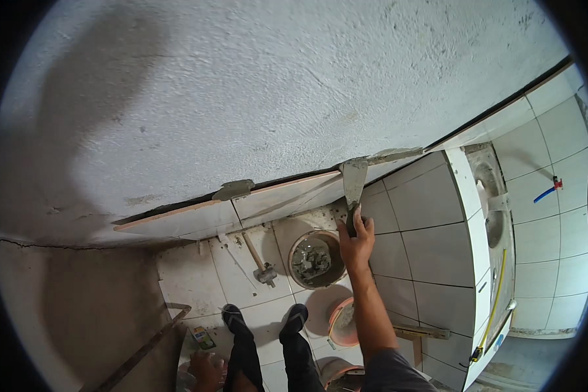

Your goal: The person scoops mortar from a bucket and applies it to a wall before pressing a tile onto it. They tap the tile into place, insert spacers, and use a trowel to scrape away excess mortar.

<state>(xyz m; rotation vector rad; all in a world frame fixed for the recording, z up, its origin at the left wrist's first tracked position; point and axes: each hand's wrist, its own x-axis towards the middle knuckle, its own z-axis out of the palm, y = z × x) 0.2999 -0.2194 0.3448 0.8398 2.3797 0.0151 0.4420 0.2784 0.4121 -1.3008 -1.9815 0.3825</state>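
Note:
My right hand point(357, 243) is closed round the dark handle of a trowel point(354, 179). The blade's wide end touches the top edge of the wall tiles, where grey mortar point(395, 156) lies along the gap. Another lump of mortar point(234, 189) sits on the edge further left. Below the hand, a round bucket point(294, 282) on the floor holds grey mortar. My left hand point(206, 370) is low at the bottom left, near a reddish container; its fingers are dim, and what they hold, if anything, cannot be made out.
A hammer point(264, 272) lies on the tiled floor beside the bucket. An orange bucket point(333, 340) and another container point(341, 372) stand nearer my feet. A yellow tape measure point(477, 353) rests on the ledge at right. A long bar point(147, 346) leans at lower left.

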